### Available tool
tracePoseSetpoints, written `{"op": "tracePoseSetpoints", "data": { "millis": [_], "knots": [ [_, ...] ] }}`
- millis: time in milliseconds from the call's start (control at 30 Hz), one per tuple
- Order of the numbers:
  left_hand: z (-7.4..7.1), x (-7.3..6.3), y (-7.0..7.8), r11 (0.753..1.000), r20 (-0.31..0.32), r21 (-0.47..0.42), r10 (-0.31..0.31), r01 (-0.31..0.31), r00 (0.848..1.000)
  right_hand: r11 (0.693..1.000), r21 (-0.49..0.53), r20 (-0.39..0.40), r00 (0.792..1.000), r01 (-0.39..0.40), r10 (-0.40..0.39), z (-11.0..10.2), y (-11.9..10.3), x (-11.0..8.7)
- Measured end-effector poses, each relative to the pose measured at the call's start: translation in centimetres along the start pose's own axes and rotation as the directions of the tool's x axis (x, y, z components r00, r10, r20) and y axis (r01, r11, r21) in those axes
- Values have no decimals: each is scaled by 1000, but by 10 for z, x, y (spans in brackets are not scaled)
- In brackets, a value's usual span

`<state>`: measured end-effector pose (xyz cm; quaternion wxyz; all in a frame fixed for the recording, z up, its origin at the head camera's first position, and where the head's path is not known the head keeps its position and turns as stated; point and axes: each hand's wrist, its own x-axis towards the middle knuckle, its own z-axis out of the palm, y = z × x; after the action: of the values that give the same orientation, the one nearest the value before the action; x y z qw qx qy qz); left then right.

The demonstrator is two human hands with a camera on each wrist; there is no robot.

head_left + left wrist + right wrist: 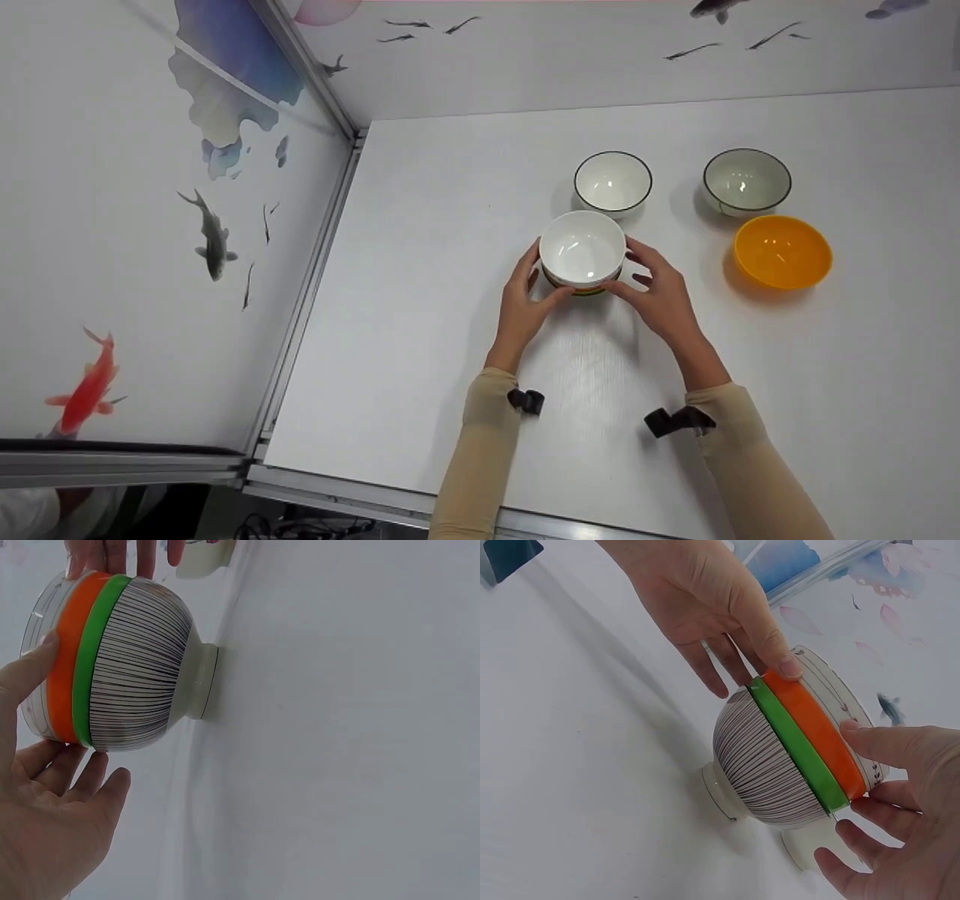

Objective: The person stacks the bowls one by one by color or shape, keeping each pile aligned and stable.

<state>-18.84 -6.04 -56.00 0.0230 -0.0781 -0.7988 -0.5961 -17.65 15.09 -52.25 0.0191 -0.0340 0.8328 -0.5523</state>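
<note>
Both hands hold a stack of nested bowls that stands upright on the table in the head view. On top is a white bowl (582,246), its outside showing thin lines and a small leaf pattern in the right wrist view. Under its rim show the edges of an orange bowl (821,735) and a green bowl (799,746). Lowest is a white bowl with dark stripes (139,667), its foot at the tabletop. My left hand (523,311) grips the left side, thumb at the white and orange edges. From the right, my right hand (664,300) grips with its thumb on the white bowl.
Just behind the stack stands a dark-rimmed white bowl (613,181). A greyish dark-rimmed bowl (747,180) and a yellow-orange bowl (782,253) stand to the right. Printed panels border the white table (390,337) at the left and back.
</note>
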Motion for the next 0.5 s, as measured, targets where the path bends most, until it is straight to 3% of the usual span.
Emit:
{"op": "tracePoseSetpoints", "data": {
  "millis": [200, 500],
  "knots": [
    [0, 0, 0, 1000, 13, -23, -3, 3, 1000, 1000, -7, 7, 1000, 8, -8, -5, 1, 1],
    [2, 1, 0, 998, 20, -58, -14, 16, 1000, 998, -56, -45, 999, -23, 21, -26, 1, 2]
  ]
}}
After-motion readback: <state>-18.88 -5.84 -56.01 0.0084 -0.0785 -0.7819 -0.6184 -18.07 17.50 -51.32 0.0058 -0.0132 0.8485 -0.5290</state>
